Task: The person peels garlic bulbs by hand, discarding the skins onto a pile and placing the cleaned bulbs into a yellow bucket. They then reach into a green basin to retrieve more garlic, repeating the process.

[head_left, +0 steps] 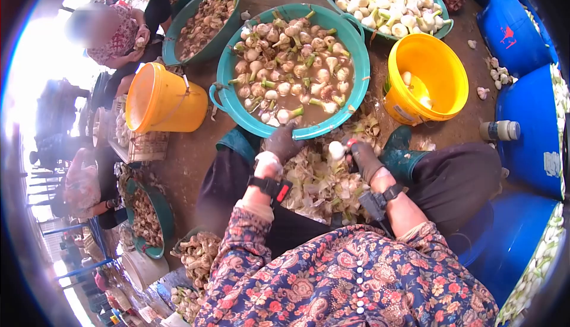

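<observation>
My left hand (pixel 286 141), in a dark glove, reaches to the near rim of a teal basin (pixel 224 83). Its fingers stretch toward a garlic bulb (pixel 284 115) just inside. Muddy water and many unpeeled garlic bulbs with cut stems fill the basin. My right hand (pixel 365 159), also gloved, is closed, with a clean white garlic bulb (pixel 336 150) at its fingertips. Something small and red (pixel 351 143) shows by the thumb. Below both hands lies a heap of garlic skins (pixel 320 187) between my legs.
A yellow bucket (pixel 442 59) with a few white bulbs stands at right, beyond it blue barrels (pixel 528 122). Peeled garlic fills another basin (pixel 389 0) ahead. An orange-yellow bucket (pixel 169 101) is at left, near a person (pixel 113 36) seated by another garlic basin (pixel 205 21).
</observation>
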A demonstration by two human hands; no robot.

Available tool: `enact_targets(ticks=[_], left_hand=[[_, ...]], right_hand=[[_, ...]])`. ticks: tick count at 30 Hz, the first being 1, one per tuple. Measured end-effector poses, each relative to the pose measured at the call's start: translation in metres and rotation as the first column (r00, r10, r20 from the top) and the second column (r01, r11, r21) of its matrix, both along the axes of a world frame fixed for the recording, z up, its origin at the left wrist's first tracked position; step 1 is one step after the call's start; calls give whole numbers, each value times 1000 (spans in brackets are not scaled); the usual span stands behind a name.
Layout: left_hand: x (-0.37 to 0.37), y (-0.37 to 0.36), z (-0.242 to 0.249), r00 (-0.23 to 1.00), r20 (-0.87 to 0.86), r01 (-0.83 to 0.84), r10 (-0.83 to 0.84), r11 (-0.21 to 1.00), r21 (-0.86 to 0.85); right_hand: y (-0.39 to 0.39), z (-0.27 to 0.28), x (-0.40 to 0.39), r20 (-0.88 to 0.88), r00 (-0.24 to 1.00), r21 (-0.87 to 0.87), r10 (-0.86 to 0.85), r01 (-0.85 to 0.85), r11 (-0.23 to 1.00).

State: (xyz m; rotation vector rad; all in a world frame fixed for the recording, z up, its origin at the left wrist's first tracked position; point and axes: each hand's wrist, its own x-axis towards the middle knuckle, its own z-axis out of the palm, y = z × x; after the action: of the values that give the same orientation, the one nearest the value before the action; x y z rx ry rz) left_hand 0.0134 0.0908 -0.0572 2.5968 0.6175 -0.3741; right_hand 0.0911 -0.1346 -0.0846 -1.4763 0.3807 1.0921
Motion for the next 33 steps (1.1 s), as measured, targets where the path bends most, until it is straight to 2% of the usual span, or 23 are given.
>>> enact_targets(ticks=[1, 2, 3, 4, 5, 7, 8, 11, 12, 13, 14, 15, 17, 18, 19, 21, 23, 25, 26, 27, 29, 30, 33], left_hand=[[10, 15, -19, 999, 31, -25, 22, 996, 87], [24, 22, -20, 996, -30, -80, 83, 993, 89], [34, 33, -28, 997, -67, -34, 41, 995, 94], [42, 47, -52, 998, -61, 3, 5, 992, 125], [48, 60, -78, 998, -57, 40, -31, 987, 156], [61, 77, -113, 989, -150, 28, -16, 997, 77], [64, 79, -130, 984, -179, 39, -18, 992, 117], [67, 83, -140, 989, -150, -52, 14, 966, -252], [68, 59, -105, 989, -51, -149, 141, 962, -230], [66, 48, -94, 977, -33, -200, 208, 865, -460], [61, 40, -89, 959, -34, -232, 280, 713, -661], [57, 31, -80, 936, -52, -238, 348, 520, -820], [50, 0, -36, 968, 26, -131, 248, 596, -792], [43, -5, -56, 975, 121, -42, 189, 682, -730], [41, -25, -15, 969, 157, -15, 192, 676, -737], [36, -48, 7, 960, 162, 3, 229, 567, -824], [33, -54, 6, 936, 327, 103, 128, 791, -603], [29, -57, 21, 912, 410, 168, 4, 909, -382], [26, -56, 17, 899, 437, 185, -17, 920, -346], [24, -55, 23, 940, 330, 117, 84, 831, -544], [22, -49, 38, 977, 54, -68, 208, 541, -838], [21, -45, 54, 979, -84, -157, 184, 427, -891], [14, -55, 44, 953, -58, -146, 299, 282, -948]], right_hand=[[0, -6, -1, 121, 987, -28, 107, -104, 994], [2, 22, 3, 44, 989, -30, 140, -139, 990], [3, 27, 13, -20, 1000, 210, -8, 12, 978], [6, 28, 26, -118, 984, 426, -136, 174, 888], [9, 31, 37, -240, 943, 600, -231, 332, 728], [11, 123, 55, -206, 903, 725, -376, 399, 562], [8, 123, 71, -176, 914, 776, -367, 358, 519], [-2, 85, 73, 352, 899, 504, -261, 54, 862], [-1, 61, 68, 463, 869, 411, -175, -35, 911], [2, 39, 56, 382, 911, 372, -153, -1, 928], [9, 0, 46, 538, 839, 203, -80, -38, 978], [12, 2, 38, 710, 658, -189, 252, -166, 968], [27, 27, 23, 690, 662, -300, 292, -105, 948], [29, 26, 18, 694, 653, -329, 304, -89, 940], [29, 24, 16, 699, 640, -357, 318, -73, 931], [28, 31, 17, 699, 614, -417, 366, -66, 906], [27, 48, 18, 677, 592, -481, 437, -93, 872], [23, 46, 14, 726, 568, -408, 388, -98, 908], [20, 42, 12, 762, 540, -361, 358, -105, 927], [17, 43, 11, 796, 512, -311, 324, -112, 944], [3, 46, 18, 454, 884, 101, 109, -173, 980], [-1, 50, 19, 197, 979, 302, 58, -117, 946], [0, 60, 13, 222, 975, 332, -29, -47, 942]])
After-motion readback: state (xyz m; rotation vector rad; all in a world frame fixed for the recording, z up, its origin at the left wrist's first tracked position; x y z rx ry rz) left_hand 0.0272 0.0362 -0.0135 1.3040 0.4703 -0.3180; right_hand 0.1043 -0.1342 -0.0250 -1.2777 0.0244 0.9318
